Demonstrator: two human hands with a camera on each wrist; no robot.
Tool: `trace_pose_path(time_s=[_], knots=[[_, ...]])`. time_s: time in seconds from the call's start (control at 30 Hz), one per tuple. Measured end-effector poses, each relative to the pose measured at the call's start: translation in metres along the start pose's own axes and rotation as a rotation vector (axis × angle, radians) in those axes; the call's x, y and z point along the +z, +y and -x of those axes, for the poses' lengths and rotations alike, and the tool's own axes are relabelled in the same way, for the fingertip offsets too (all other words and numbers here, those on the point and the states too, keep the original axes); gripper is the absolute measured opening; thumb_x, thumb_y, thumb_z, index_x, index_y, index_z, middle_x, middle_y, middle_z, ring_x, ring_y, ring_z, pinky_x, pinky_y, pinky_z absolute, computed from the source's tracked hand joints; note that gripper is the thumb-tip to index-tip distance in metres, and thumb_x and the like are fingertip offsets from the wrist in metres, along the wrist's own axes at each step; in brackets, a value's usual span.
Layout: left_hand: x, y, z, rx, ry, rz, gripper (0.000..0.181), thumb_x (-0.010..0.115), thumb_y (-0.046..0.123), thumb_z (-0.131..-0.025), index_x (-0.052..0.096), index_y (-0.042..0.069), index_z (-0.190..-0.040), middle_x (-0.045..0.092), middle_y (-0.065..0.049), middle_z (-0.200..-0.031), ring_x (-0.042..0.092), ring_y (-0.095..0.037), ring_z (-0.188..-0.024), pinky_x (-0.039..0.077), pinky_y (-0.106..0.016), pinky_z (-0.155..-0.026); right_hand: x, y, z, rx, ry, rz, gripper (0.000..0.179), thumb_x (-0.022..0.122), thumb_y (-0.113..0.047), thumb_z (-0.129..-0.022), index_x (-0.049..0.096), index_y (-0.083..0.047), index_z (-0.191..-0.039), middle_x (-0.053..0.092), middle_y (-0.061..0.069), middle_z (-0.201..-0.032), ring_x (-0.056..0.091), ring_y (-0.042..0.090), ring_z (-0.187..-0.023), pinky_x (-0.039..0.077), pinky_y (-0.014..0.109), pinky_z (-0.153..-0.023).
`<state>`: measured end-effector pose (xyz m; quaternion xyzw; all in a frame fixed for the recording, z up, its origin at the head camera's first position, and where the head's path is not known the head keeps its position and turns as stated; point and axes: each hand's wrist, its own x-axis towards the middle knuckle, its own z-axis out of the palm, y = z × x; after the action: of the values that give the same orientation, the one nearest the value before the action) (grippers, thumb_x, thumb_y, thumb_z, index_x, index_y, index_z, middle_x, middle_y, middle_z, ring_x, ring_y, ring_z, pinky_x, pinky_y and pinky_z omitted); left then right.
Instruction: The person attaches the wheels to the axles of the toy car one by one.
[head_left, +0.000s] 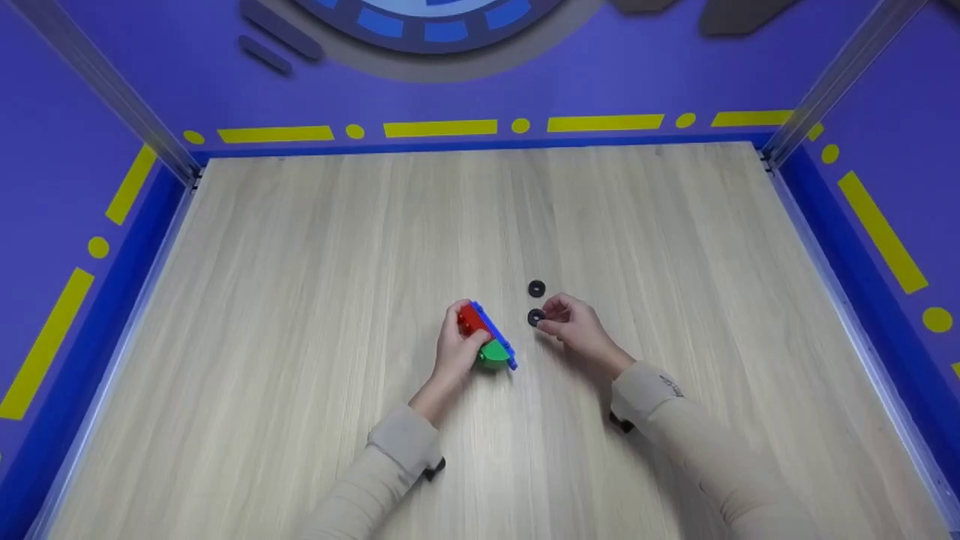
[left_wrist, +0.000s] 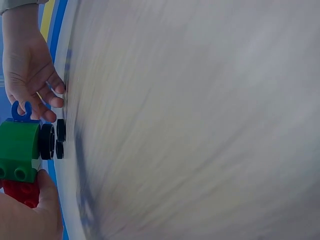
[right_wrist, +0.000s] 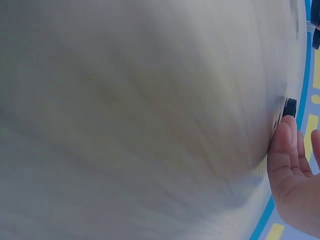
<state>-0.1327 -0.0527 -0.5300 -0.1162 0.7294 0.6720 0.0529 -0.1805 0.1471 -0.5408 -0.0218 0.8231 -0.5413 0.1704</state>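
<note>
My left hand (head_left: 454, 351) grips a toy vehicle of building bricks, its red brick (head_left: 471, 320) and rounded green brick (head_left: 494, 352) set on a blue base (head_left: 495, 334). The vehicle is tilted, with the base facing right. In the left wrist view a blue hook (left_wrist: 21, 111) juts from one end, and a black wheel (left_wrist: 47, 141) shows at the base. My right hand (head_left: 581, 330) reaches down to a black wheel (head_left: 535, 318) on the table, thumb and fingertips right at its edge. Just beyond lies another black wheel (head_left: 537, 288).
The pale wood-grain table (head_left: 337, 247) spreads around both hands. Purple panels (head_left: 450, 97) with yellow dashes stand along its back and sides, and metal posts (head_left: 840, 82) rise at the far corners. Dark wrist cameras (head_left: 433, 469) hang below the sleeves.
</note>
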Motion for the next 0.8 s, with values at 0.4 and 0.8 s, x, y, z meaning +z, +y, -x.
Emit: trace_pose_path(time_s=[0.4,0.8], knots=[[0.003,0.0,-0.009,-0.029,-0.016,0.022,0.058,0.048,0.002,-0.078,0.03,0.011,-0.133,0.04,-0.01,-0.131,0.04,-0.025,-0.112,0.035,-0.038,-0.098,0.004,-0.004,-0.008,-0.127,0.014,0.204,0.034,0.067,-0.007,-0.074,0.055,0.0,-0.105,0.053,0.013,-0.104,0.049,0.025,-0.094,0.039,0.036,-0.086],[0.0,0.022,-0.001,-0.027,-0.035,0.029,0.059,0.049,-0.002,-0.076,0.03,0.005,-0.132,0.039,-0.015,-0.132,0.042,-0.027,-0.11,0.035,-0.038,-0.096,0.004,-0.002,-0.014,-0.186,-0.004,0.418,0.037,0.069,-0.012,-0.072,0.057,-0.002,-0.106,0.052,0.01,-0.094,0.051,0.021,-0.083,0.041,0.033,-0.074]])
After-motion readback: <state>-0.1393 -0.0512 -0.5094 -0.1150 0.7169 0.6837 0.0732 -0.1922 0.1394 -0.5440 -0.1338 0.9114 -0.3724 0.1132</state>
